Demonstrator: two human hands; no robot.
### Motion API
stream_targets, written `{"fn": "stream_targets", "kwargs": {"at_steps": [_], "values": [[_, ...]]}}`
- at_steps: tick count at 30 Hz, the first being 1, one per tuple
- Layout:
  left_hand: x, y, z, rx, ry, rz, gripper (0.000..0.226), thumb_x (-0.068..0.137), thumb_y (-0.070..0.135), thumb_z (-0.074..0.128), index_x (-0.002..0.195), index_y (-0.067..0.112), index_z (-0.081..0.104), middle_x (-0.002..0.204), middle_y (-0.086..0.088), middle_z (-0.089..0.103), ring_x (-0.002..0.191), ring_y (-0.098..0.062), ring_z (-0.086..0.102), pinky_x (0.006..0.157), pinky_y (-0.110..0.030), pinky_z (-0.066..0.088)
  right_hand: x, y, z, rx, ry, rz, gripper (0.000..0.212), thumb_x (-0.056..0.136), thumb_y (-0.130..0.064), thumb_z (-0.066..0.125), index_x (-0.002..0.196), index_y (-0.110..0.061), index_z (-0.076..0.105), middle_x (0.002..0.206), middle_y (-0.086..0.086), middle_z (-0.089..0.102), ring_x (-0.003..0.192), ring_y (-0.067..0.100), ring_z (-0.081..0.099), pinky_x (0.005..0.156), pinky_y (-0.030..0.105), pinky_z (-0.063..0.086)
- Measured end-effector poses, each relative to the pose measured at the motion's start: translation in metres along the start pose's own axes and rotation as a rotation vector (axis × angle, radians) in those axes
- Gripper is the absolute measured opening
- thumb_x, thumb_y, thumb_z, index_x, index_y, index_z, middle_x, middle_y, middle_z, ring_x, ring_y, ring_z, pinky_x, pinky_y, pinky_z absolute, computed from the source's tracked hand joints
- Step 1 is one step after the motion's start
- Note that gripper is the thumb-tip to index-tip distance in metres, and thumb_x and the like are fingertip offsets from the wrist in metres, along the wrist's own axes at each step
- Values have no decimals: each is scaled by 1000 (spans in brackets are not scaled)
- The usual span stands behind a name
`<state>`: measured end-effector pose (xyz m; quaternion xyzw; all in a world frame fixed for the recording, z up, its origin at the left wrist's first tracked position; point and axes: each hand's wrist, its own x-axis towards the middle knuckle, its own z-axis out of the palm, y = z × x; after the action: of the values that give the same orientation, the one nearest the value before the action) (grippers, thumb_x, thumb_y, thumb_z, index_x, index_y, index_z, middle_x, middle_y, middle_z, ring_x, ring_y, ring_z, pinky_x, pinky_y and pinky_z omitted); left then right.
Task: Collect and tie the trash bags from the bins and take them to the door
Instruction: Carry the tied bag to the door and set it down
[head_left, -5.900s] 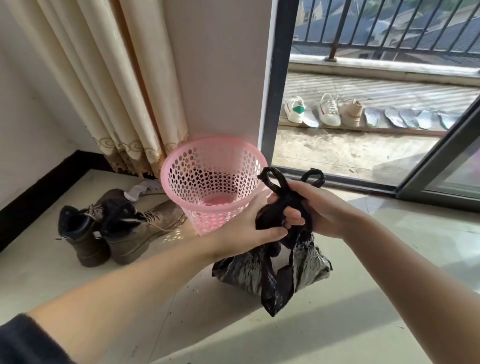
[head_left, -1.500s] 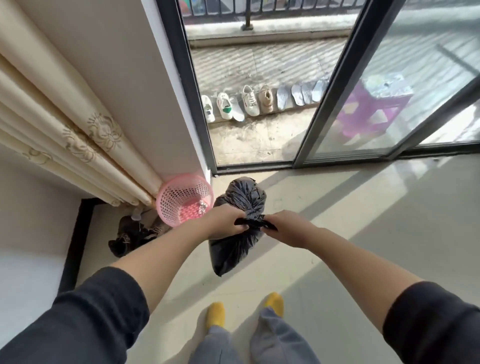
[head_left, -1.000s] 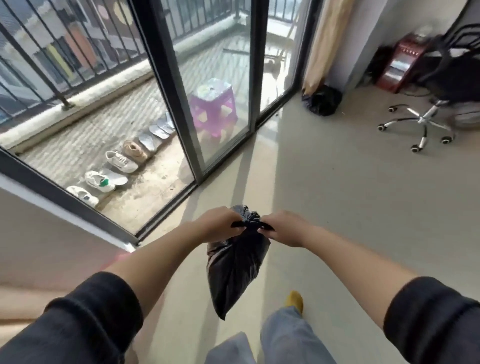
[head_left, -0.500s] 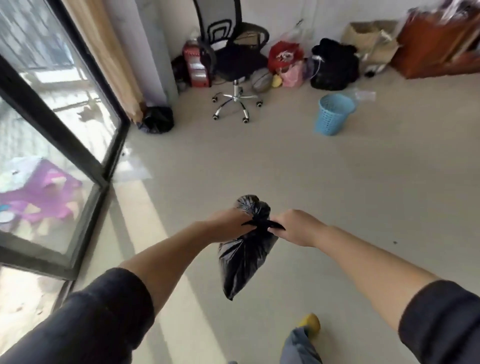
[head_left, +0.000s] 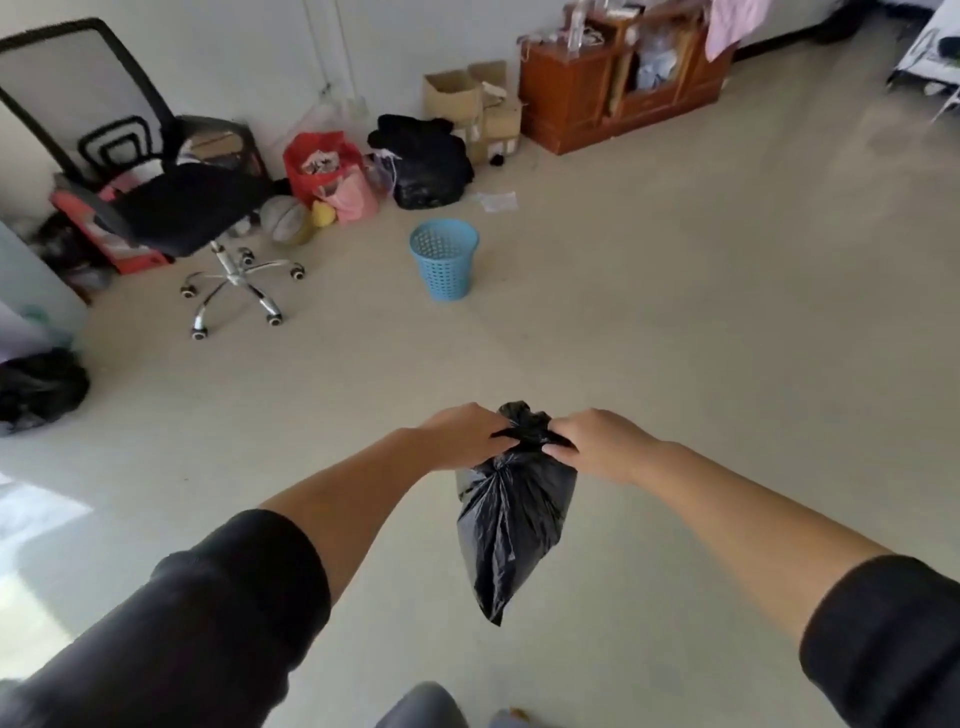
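**Spotter:** What are your hands doing?

**Operator:** I'm holding both together at the neck of the black trash bag. My left hand is pinching one side of the gathered top, and my right hand is clamping the other. The knot is sitting between them, the two hands nearly touching.

**Spotter:** How is the bag lying?

**Operator:** It's hanging straight down below my hands, long axis vertical, its tip clear of the floor.

**Spotter:** And what's ahead?

**Operator:** The blue bin is standing well apart, forward and slightly left, so my left hand is nearer to it. Beyond it I'm seeing the office chair. I'm not seeing any door, so I'm judging the carry is needing a turn.
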<state>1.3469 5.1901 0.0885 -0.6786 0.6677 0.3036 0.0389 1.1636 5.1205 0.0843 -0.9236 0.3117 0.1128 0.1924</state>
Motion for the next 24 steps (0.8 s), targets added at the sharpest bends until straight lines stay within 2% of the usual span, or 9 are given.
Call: {"fn": "stream_targets", "kwargs": {"at_steps": [5, 8, 10, 15, 18, 24], "values": [[101, 28, -34, 76, -48, 110, 34, 99, 37, 37, 90, 10, 56, 70, -1, 50, 67, -21, 51, 55, -30, 35, 28, 81, -26, 16, 32, 122, 26, 97, -32, 44, 91, -10, 57, 77, 5, 54, 70, 25, 51, 61, 32, 37], [160, 37, -61, 116, -68, 179, 35, 99, 36, 37, 92, 8, 57, 69, 0, 49, 67, -20, 49, 55, -30, 34, 57, 129, -41, 21, 51, 186, 21, 96, -32, 44, 79, -20, 46, 71, 0, 51, 69, 24, 51, 61, 33, 38], [201, 40, -82, 141, -76, 234, 32, 99, 36, 38, 88, 11, 55, 71, -2, 51, 65, -20, 49, 56, -31, 35, 82, 161, -53, 15, 57, 226, 21, 96, -32, 44, 78, -21, 43, 65, -3, 46, 68, 24, 52, 61, 34, 40], [306, 46, -145, 198, -117, 366, 31, 99, 35, 38, 88, 10, 54, 68, -1, 50, 61, -19, 48, 53, -29, 33, 140, 231, -97, 53, 77, 343, 21, 97, -31, 43, 80, -19, 43, 61, -8, 40, 68, 22, 49, 54, 31, 31], [365, 53, -174, 211, -150, 419, 30, 100, 33, 38, 87, 10, 53, 64, 1, 47, 56, -15, 44, 52, -28, 31, 164, 270, -120, 116, 100, 399, 28, 97, -30, 43, 70, -25, 39, 61, -7, 41, 65, 21, 48, 51, 27, 29], [482, 74, -210, 279, -208, 500, 32, 100, 31, 38, 79, 9, 47, 61, 1, 42, 54, -13, 39, 53, -28, 31, 211, 359, -150, 158, 123, 448, 21, 96, -30, 45, 83, -15, 51, 64, 0, 46, 64, 23, 48, 50, 28, 28]]}}
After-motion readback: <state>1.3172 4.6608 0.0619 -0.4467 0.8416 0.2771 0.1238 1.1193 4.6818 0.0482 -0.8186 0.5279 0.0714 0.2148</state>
